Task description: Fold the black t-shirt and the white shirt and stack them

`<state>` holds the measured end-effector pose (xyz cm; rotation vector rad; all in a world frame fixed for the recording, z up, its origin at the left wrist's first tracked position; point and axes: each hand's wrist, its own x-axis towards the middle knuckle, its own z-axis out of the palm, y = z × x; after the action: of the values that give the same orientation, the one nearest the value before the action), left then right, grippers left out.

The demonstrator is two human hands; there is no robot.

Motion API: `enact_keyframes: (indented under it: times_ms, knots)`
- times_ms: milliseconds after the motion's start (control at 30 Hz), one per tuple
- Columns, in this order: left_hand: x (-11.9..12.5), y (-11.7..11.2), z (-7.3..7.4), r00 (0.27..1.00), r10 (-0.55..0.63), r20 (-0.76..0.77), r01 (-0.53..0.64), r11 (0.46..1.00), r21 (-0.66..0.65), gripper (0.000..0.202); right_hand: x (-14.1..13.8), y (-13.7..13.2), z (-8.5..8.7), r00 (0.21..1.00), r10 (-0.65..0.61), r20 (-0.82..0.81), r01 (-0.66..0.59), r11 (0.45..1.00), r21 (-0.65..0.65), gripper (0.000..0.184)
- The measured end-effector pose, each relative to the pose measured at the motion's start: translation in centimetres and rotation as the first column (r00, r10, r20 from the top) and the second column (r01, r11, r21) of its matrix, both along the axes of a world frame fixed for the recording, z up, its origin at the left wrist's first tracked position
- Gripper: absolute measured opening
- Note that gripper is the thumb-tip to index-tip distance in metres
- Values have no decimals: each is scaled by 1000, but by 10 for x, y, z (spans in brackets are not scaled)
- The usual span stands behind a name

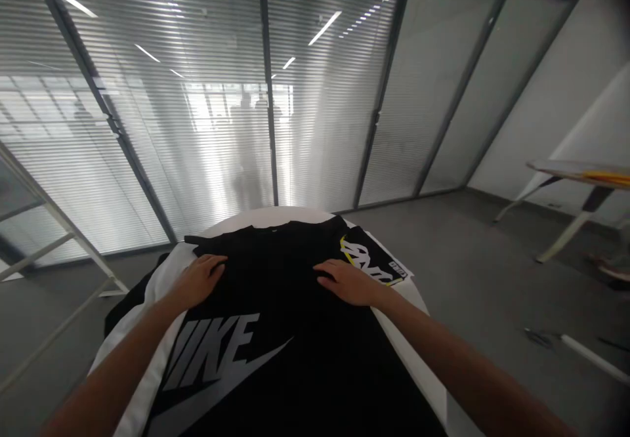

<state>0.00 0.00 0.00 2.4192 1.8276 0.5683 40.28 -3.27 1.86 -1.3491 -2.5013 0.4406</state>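
A black T-shirt (295, 371) with large grey lettering and a swoosh lies spread out, its neckline at the far side. My left hand (203, 281) rests on its upper left part, fingers slightly bent and apart from the thumb. On the upper right part lies my right hand (348, 283), palm down, with fingers stretched toward the middle of the shirt. Neither hand visibly holds any fabric. Beside my right hand is a black printed cloth (377, 256) with white and yellow graphics, partly under the shirt.
A white-covered round table (418, 299) carries the shirt, with dark cloth (125, 309) hanging at its left. A white metal frame (73, 230) stands at left. Another table (566, 168) is at right, and a white bar (593, 357) lies on the floor. Glass partitions with blinds (319, 96) face me.
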Motion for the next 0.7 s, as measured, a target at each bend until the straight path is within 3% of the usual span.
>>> enact_keyframes:
  times_ms: [167,267,367,500,700]
  knots:
    - [35,27,-41,973,135,-185,-133,991,22,52,-52,45,-38,993,-121,9,120,988,95,52]
    - [39,31,-67,955,152,-255,-170,984,-50,53,-70,61,-62,982,-183,45,180,981,79,57]
    - [36,29,-84,945,154,-290,-171,985,-35,54,-73,67,-86,966,-235,109,231,972,54,60]
    - [33,27,-89,952,148,-268,-158,987,-15,54,-68,67,-103,950,-280,141,272,960,72,59]
    - [30,33,-81,980,174,-92,-174,985,0,46,-66,67,-101,939,-308,152,307,951,32,59]
